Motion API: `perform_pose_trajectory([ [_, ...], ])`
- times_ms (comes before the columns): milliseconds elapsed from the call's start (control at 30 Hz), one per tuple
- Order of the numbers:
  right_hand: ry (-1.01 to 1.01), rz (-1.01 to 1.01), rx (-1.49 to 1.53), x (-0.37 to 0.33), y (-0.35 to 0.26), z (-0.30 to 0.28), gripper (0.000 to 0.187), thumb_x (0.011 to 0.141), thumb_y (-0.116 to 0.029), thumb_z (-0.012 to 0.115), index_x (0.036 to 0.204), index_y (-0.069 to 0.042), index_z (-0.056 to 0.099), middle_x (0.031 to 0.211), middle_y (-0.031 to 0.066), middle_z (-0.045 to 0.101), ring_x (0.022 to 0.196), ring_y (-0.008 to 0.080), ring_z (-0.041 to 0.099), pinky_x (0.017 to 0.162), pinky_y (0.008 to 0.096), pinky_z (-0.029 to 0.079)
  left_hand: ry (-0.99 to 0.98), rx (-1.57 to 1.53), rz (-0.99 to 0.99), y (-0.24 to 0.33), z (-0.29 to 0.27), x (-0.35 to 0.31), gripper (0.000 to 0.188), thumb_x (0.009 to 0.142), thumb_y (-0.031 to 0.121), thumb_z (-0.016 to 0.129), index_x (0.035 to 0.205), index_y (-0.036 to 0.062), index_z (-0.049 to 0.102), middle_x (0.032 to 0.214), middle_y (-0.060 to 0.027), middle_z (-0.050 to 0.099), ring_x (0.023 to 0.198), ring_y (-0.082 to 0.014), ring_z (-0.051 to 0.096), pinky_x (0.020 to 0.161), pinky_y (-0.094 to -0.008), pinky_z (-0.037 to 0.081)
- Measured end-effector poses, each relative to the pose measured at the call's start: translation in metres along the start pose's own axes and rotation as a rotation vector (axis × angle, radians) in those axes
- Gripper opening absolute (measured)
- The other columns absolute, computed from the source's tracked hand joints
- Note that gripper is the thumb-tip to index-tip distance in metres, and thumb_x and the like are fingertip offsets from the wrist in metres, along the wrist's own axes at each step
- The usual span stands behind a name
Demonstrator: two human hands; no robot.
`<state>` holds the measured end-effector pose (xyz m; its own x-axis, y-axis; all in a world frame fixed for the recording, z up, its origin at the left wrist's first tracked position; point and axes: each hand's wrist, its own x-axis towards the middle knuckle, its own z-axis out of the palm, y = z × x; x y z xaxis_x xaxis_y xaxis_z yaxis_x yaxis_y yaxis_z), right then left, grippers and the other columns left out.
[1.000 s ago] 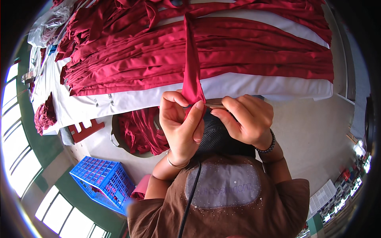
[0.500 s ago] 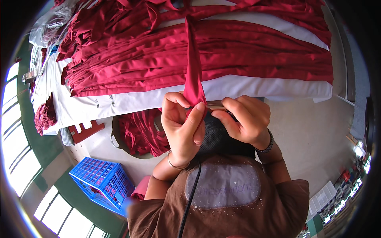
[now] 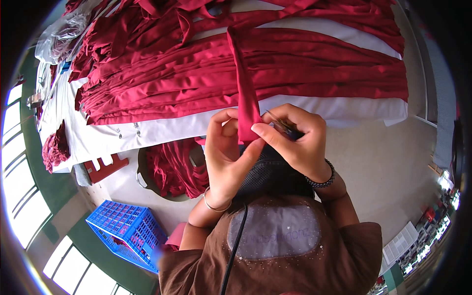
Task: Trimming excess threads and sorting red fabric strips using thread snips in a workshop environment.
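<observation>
A narrow red fabric strip (image 3: 248,105) runs from the pile on the table down to my hands. My left hand (image 3: 223,160) is closed, its thumb and fingers pinching the strip's near end. On the right edge of that end, the thumb of my right hand (image 3: 305,142) touches the cloth. What look like small thread snips (image 3: 284,128), dark with a thin metal blade, sit inside the curled fingers of my right hand, largely hidden by them. Beyond my hands, long red strips (image 3: 314,64) lie in layers across the table's white cover (image 3: 319,105).
A round tub (image 3: 142,169) of red cloth stands below the table edge, left of my hands. Farther left are a blue plastic crate (image 3: 140,228) and a red plastic piece (image 3: 108,167). Clear plastic wrap (image 3: 61,37) lies at the table's far left.
My right hand has moved up and left against the strip's edge, and the snips show more. The strip's end is turned flatter between my fingers.
</observation>
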<state>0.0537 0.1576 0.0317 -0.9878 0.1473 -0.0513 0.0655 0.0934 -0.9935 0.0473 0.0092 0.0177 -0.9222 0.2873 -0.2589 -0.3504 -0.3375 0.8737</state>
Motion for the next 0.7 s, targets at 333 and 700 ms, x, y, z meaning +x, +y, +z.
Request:
perform_pose_trajectory([
  [333,0.153,-0.326,-0.298,-0.004,0.013,-0.009,0.005,0.081,-0.002,0.069,0.085,0.0,0.067,0.067,0.0045,0.062,0.056,0.0069,0.053,0.051,0.0209,0.039,-0.1,-0.215,-0.159,-0.001,-0.005,0.01,0.015,0.092,0.004,0.059,0.105,-0.0006,0.055,0.1,-0.005,0.063,0.092,-0.0092,0.059,0.083,-0.0242,0.045],
  [700,-0.075,-0.421,-0.368,-0.005,0.016,-0.029,0.043,0.076,-0.037,0.077,0.094,-0.003,0.058,0.071,0.0043,0.06,0.055,0.0166,0.057,0.051,0.0265,0.045,0.067,-0.118,-0.163,0.011,0.004,0.005,0.015,0.091,0.006,0.057,0.102,-0.0036,0.06,0.086,-0.0067,0.064,0.076,-0.0125,0.061,0.07,-0.0253,0.048],
])
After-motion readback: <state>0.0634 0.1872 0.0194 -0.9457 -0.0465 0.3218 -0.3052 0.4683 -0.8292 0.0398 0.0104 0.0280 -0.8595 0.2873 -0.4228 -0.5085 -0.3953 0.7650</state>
